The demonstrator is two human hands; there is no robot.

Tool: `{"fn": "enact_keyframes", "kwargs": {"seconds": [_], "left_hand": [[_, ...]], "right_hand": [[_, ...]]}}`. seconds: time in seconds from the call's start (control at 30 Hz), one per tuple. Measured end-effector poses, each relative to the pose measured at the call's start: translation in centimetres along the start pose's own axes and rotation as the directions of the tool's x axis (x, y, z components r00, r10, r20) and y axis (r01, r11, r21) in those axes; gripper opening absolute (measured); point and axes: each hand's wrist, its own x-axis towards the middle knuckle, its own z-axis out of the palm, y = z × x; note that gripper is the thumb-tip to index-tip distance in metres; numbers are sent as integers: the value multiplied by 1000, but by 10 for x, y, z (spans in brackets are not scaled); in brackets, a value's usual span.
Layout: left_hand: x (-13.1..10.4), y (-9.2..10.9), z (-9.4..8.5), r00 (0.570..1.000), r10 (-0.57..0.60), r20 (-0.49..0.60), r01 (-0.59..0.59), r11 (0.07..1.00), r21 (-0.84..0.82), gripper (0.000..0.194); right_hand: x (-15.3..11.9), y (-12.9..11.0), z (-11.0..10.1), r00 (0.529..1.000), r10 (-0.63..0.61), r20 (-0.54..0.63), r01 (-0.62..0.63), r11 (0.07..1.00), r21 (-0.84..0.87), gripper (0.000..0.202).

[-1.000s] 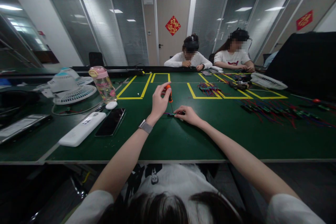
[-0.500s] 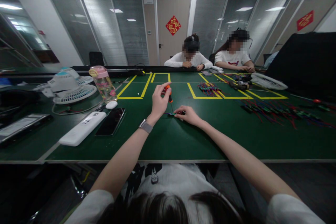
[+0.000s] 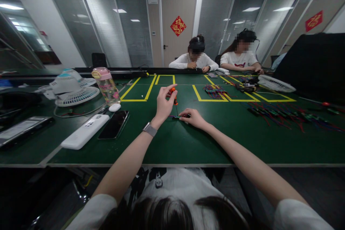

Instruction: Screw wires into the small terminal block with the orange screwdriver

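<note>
My left hand (image 3: 165,103) is closed around the orange and black handle of a screwdriver (image 3: 175,101), held nearly upright. The screwdriver's thin shaft points down, its tip at a small green terminal block (image 3: 175,117) with thin coloured wires on its left side. On the green table (image 3: 185,147), the fingers of my right hand (image 3: 194,118) pinch the right end of that block. My fingers partly cover the block, so its exact make-up is hard to see.
To the right lie several wired green pieces (image 3: 291,113), with another bundle (image 3: 215,91) inside yellow tape. At left are a black phone (image 3: 113,125), a white power bank (image 3: 85,132), a bottle (image 3: 106,86) and a fan (image 3: 72,90). Two people sit across the table.
The screwdriver's handle has turned and tilted slightly in my left hand. My right hand stays in place on the terminal block.
</note>
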Motion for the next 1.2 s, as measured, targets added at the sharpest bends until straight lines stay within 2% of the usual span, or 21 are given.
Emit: {"fn": "enact_keyframes", "kwargs": {"seconds": [0.2,0.43,0.67,0.8,1.0,1.2], "left_hand": [[1,-1,0,999,6,42,-4,999,-36,31],[0,-1,0,1000,-1,6,1,1000,3,25],[1,-4,0,998,21,63,-18,999,-50,34],[1,-2,1,999,13,36,-10,998,-65,29],[1,2,0,999,23,-25,-23,999,25,21],[1,-1,0,999,2,45,-2,1000,-15,32]], "right_hand": [[-1,-3,-1,1000,1,4,-1,1000,-5,18],[0,0,0,1000,-6,-1,6,1000,2,18],[0,1,0,1000,-8,2,8,1000,11,18],[-1,0,-1,1000,-7,2,7,1000,4,18],[0,0,-1,1000,-9,3,9,1000,-3,18],[0,1,0,1000,-7,-1,7,1000,-5,18]]}}
